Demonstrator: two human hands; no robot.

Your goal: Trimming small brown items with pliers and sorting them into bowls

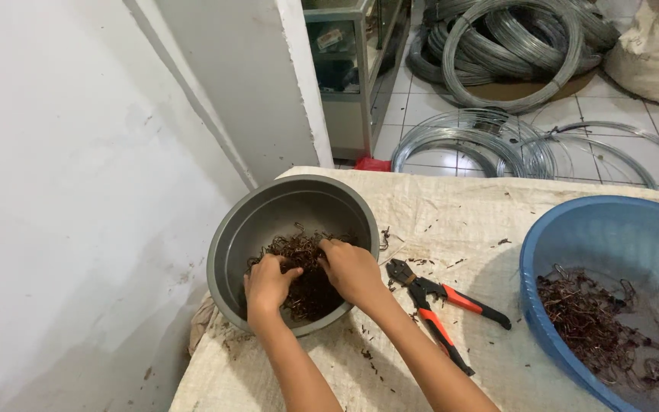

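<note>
**Hands in grey bowl of rusty wire pieces**

Head view. Grey metal bowl (226,252) stands at the left end of the tabletop (436,214), which is covered with a pale woven cloth. Inside the bowl lies a tangled heap of rusty brown wire hooks (310,294); the pieces point every way, so the heap has no single long axis.

Left hand (268,281) is inside the bowl at its near-left side, knuckles up, fingers curled down onto the heap. Whether it has a piece pinched cannot be told. Its forearm runs from the lower edge of the frame up and slightly left over the bowl's near rim.

Right hand (351,268) is just beside the left one, back of the hand upward, fingers bent down into the middle of the heap, closed loosely around wire pieces. Its forearm comes in from the lower right, crossing the rim on a diagonal.

Red-and-black cutting pliers (440,309) lie flat on the cloth just right of the bowl, head toward the bowl, handles splayed toward the lower right. Blue plastic basin (551,236) sits at the right edge with more rusty wire scraps (589,320) in it. Coils of grey wire (497,46) lie on the tiled floor beyond.
</note>
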